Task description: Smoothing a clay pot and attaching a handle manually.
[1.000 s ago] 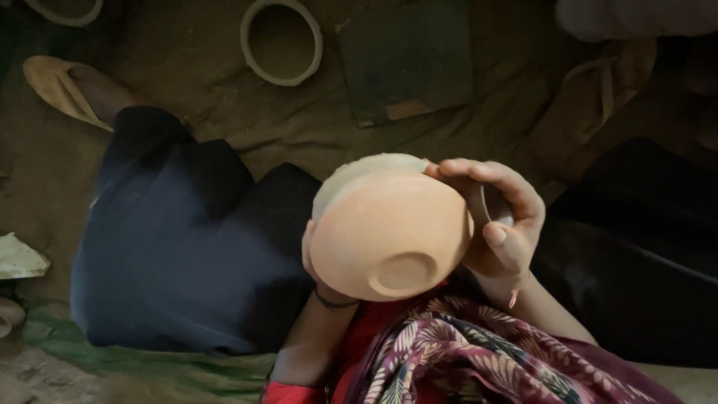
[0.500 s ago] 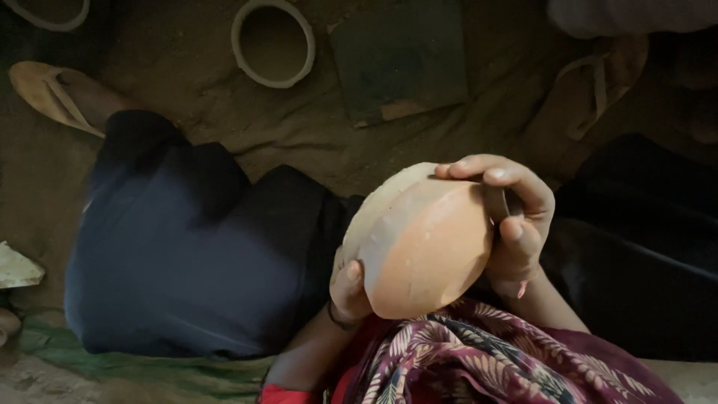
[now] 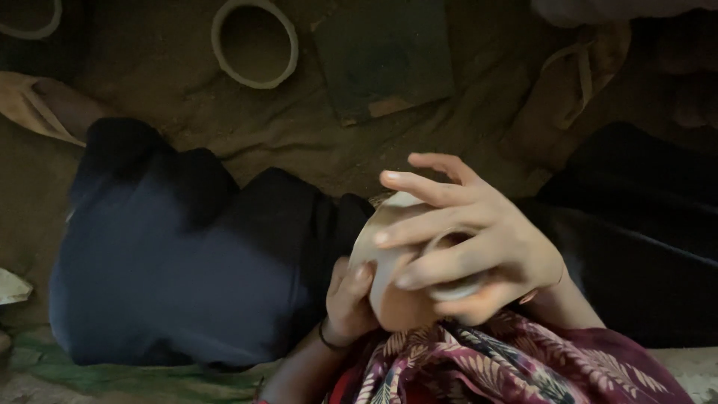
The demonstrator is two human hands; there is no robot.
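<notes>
Firmly Cradled: An Unfired Clay Pot Held Over the Lap

**Head view.** A small round clay pot (image 3: 393, 295), pale terracotta and matte, is held just above the lap, low and right of centre in the frame. The right hand (image 3: 471, 239) is laid over its upper side; its fingers (image 3: 419, 187) are spread wide and curved around the pot's mouth, where a pale rim ring is partly seen between them. The left hand (image 3: 348, 303) is tucked against the pot from about 8 o'clock, its fingers pressed together on the wall and underside. So the pot is gripped from two opposite sides, tilted, with its mouth turned toward 3 o'clock.

The pot is judged to be light for its bulk, stiff, dry rather than slippery, and fragile: the thin rim is the weakest part, so the rounded belly and base are the safer places for a hold, with pressure spread over several fingers and not pinched at the lip.

Open room is limited. A patterned red cloth (image 3: 508, 366) lies directly below at 6 o'clock, touching or nearly touching the pot. A dark blue garment (image 3: 172, 262) fills the space toward 9 o'clock. On the earthen floor (image 3: 164, 105), a pale clay ring (image 3: 254, 45) rests at 11 o'clock, a flat dark slab (image 3: 385, 56) at 12 o'clock, and a sandal (image 3: 576, 82) at 1 o'clock, all well apart from the pot. Free space is seen mostly upward, toward 12 o'clock.
</notes>
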